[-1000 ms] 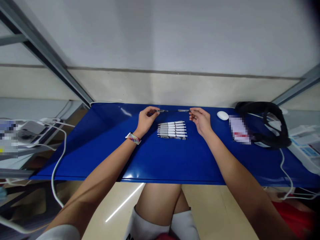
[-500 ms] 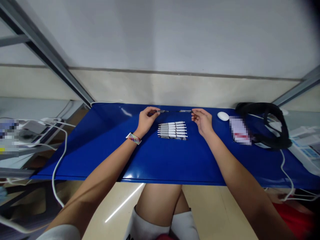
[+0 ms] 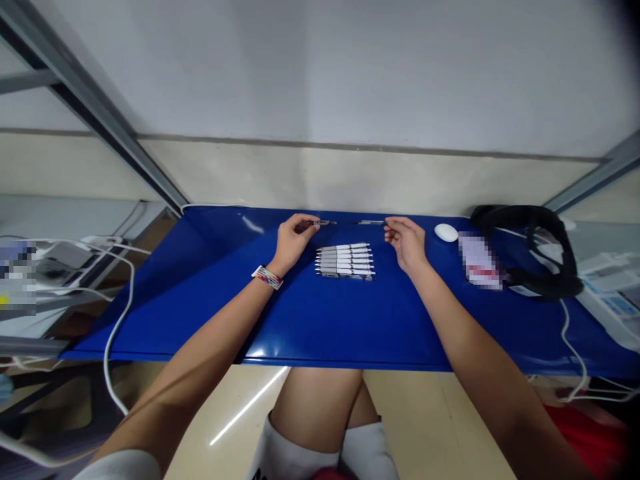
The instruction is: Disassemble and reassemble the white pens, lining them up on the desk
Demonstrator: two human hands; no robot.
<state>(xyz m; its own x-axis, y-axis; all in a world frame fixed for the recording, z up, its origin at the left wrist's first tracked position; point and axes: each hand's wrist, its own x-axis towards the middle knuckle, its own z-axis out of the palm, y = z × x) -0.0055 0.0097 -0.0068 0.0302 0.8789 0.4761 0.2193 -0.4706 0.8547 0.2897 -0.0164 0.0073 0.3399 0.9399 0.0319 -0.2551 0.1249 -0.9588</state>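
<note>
Near the back of the blue table (image 3: 200, 300), my left hand (image 3: 295, 241) pinches the left end of a thin dark and clear pen-like item (image 3: 324, 223). My right hand (image 3: 406, 243) pinches the end of a clear pen-like piece (image 3: 371, 222) with thumb and index finger, its other fingers curled. A thin dark line runs between the two pieces; whether they are joined is too small to tell. Below and between the hands lies a row of several white and grey pens (image 3: 345, 261), side by side, dark tips to the left.
To the right are a white oval object (image 3: 446, 232), a blurred white and red packet (image 3: 481, 261) and a black headset-like band (image 3: 545, 290). A white cable (image 3: 120, 320) hangs over the table's left edge. A wall stands behind the table.
My right hand has shifted very slightly to the right. My left hand and the row of pens have stayed in place.
</note>
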